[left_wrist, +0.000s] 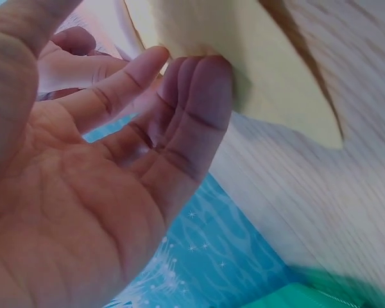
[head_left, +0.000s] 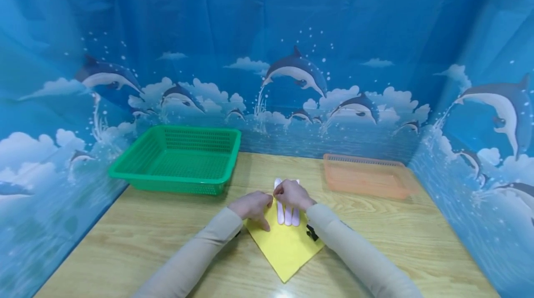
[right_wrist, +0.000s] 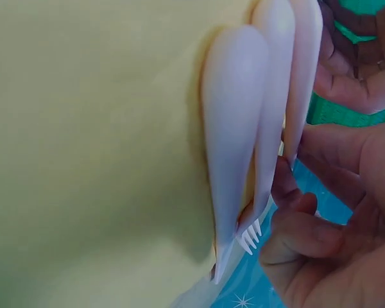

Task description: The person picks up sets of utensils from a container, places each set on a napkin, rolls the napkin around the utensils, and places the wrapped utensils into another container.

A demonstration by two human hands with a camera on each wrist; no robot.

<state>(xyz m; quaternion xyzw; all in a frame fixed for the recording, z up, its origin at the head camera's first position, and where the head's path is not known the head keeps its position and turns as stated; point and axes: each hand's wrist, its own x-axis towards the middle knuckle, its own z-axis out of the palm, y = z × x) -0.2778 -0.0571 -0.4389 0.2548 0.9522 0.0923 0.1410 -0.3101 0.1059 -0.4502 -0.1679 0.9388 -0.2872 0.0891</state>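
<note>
A yellow napkin (head_left: 288, 251) lies cornerwise on the table, with three pale pink pieces of cutlery (head_left: 288, 217) side by side on its upper part, handles toward me. Fork tines (right_wrist: 249, 239) show at the far end of the middle piece in the right wrist view. My right hand (head_left: 290, 193) reaches over the cutlery, and its curled fingers pinch the leftmost piece (right_wrist: 301, 77) near its neck. My left hand (head_left: 254, 207) is at the napkin's left side, thumb spread over the cloth; its fingertips (left_wrist: 208, 83) touch the napkin's edge in the left wrist view.
A green plastic basket (head_left: 175, 180) stands at the back left of the wooden table (head_left: 200, 247). At the back right is a shallow orange tray (head_left: 363, 191). A blue curtain (head_left: 233, 20) with dolphins borders the table behind and on both sides.
</note>
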